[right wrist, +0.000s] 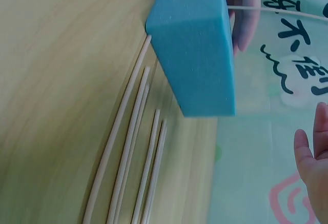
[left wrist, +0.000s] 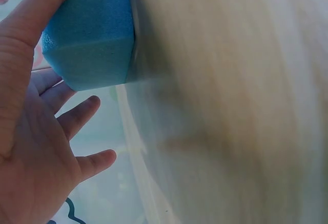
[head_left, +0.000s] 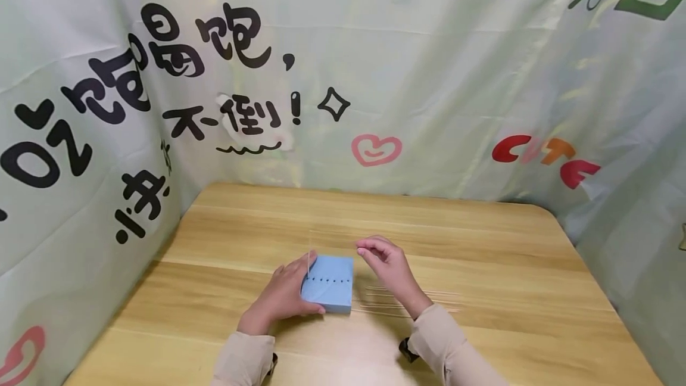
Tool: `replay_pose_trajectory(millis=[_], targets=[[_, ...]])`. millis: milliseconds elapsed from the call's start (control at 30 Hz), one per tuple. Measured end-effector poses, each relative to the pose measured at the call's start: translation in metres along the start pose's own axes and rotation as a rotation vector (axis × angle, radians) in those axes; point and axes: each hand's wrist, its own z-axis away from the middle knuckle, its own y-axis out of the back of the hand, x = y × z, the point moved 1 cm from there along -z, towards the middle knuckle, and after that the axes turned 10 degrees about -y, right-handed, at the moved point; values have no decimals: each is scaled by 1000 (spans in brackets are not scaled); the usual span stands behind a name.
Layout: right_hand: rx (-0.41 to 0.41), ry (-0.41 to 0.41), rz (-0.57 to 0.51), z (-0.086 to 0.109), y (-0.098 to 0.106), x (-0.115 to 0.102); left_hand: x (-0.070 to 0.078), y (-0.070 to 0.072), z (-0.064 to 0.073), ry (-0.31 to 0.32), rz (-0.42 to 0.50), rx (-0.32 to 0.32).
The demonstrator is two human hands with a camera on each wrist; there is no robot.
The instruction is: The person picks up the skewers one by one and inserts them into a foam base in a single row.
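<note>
A blue foam block (head_left: 333, 296) sits on the table with a row of small dark holes across its top. My left hand (head_left: 284, 290) grips its left side, thumb at the front and fingers behind; in the left wrist view the outer fingers spread away from the foam block (left wrist: 92, 34). One thin wooden stick (head_left: 309, 255) stands upright in the leftmost hole. To the block's right, my right hand (head_left: 388, 267) hovers with thumb and fingertips close together. No object shows in the right hand (right wrist: 315, 162) in the right wrist view.
Several thin wooden sticks (right wrist: 118, 126) lie side by side on the table, right of the block and beneath the right forearm. The wooden tabletop (head_left: 482, 243) has rounded far corners. A printed curtain (head_left: 429, 88) hangs along its back and sides.
</note>
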Motion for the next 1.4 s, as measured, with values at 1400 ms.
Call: replay_pose_trajectory(millis=[1400], targets=[[234, -95, 115, 42, 110, 29, -2, -1, -2, -4, -13, -9]])
